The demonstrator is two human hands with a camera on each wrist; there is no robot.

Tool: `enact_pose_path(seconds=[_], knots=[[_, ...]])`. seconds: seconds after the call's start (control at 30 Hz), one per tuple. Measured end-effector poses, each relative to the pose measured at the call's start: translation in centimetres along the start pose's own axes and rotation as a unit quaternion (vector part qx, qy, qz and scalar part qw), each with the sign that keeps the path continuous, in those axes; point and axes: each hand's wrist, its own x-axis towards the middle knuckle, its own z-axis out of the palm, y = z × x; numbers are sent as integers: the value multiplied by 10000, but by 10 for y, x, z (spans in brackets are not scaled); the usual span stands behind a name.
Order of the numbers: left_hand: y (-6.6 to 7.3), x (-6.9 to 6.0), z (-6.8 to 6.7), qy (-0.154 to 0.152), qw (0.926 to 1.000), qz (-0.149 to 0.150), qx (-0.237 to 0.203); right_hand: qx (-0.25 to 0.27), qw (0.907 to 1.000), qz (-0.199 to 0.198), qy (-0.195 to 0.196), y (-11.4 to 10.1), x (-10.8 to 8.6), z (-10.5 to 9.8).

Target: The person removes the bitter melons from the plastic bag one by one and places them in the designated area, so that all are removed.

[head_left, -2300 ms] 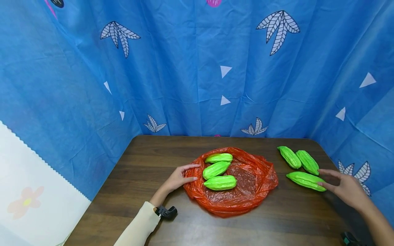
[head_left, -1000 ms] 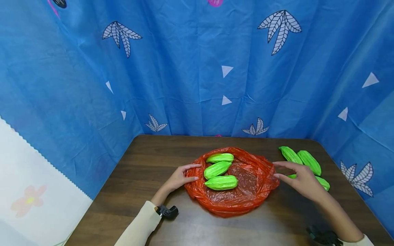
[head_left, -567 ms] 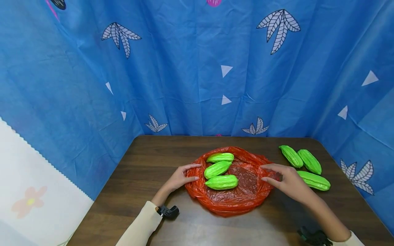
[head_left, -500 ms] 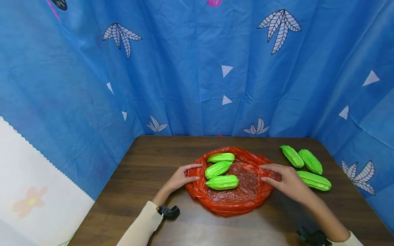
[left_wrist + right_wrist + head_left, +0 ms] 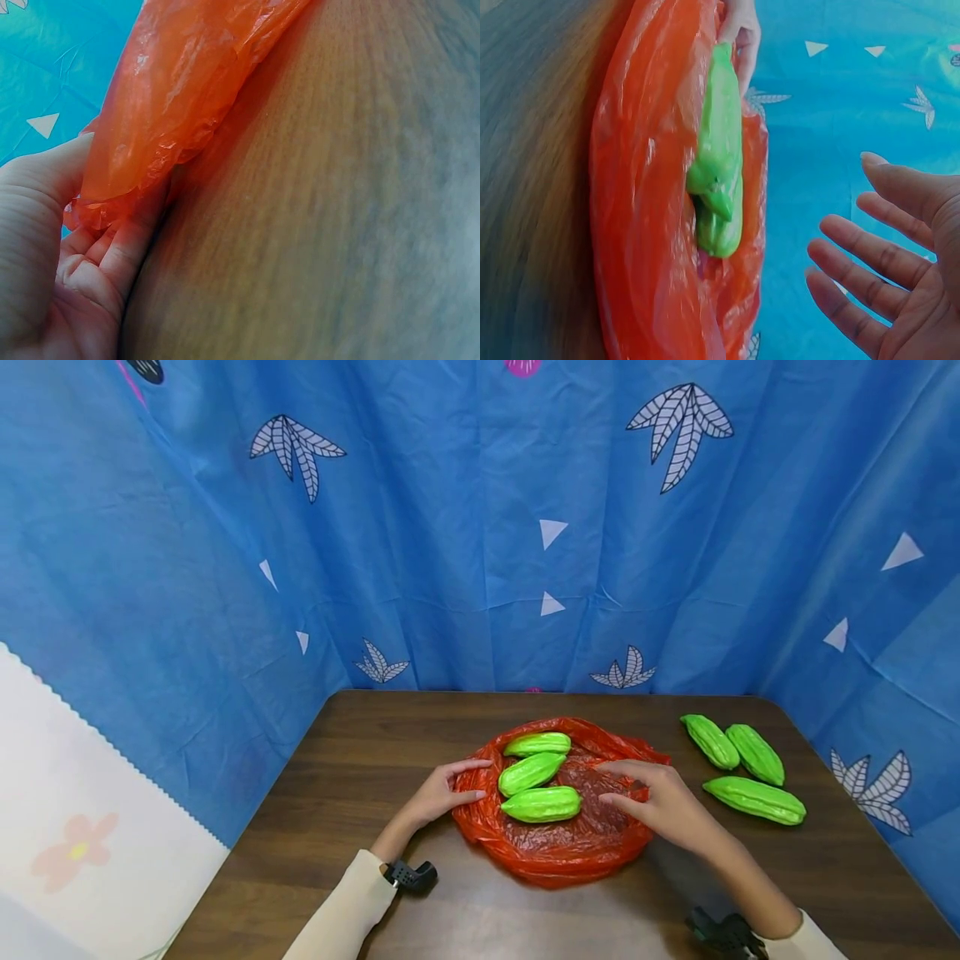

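Note:
A red plastic bag (image 5: 542, 869) lies spread on the table with three green ridged vegetables in its left part, the nearest one (image 5: 542, 805) pointing left. My left hand (image 5: 433, 795) grips the bag's left rim; in the left wrist view the thumb and fingers of the left hand (image 5: 82, 262) are round the red plastic (image 5: 172, 90). Over the right part of the bag hovers my right hand (image 5: 663, 802), fingers apart and nothing in them. The right wrist view shows that right hand (image 5: 892, 262) with its fingers spread, beside the bag (image 5: 645, 187) and the green vegetables (image 5: 720, 142).
Right of the bag, three more green vegetables lie on the brown table (image 5: 360, 735): two side by side at the back, one (image 5: 756, 800) in front of them. A blue curtain (image 5: 450, 527) with leaf prints surrounds the back and sides. White cloth (image 5: 90, 793) hangs at the left.
My right hand has moved left from the vegetable at the right, which it touched, to over the bag's right part. The left hand has stayed on the rim.

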Motion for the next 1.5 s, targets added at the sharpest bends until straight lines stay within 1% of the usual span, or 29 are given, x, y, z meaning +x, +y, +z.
enact_pose_path(seconds=[0.17,0.33,0.43,0.67,0.83,0.93,1.1,1.3,1.4,1.5], knots=[[-4,1,0,-11,10000,20,-30,235,9997,67,-75,-2,6,9],[-6,2,0,-17,9999,80,92,521,9984,-29,-198,-5,10,18],[-6,2,1,-34,9999,81,123,626,9977,-5,-262,-6,12,23],[-4,3,0,-31,9998,87,184,627,9975,55,-330,-5,14,35],[-3,4,-2,-10,9997,130,202,606,9973,226,-347,-2,15,41],[-4,3,-3,-27,9997,150,165,596,9974,205,-345,1,15,45],[-2,1,-2,-84,9999,93,105,625,9971,222,-378,6,13,52],[-1,-1,-2,-41,10000,35,61,674,9957,334,-544,10,12,60],[-2,0,-2,-26,9999,41,103,696,9948,371,-647,11,11,63],[-2,1,-2,-24,9998,83,178,733,9944,391,-655,13,11,65]])
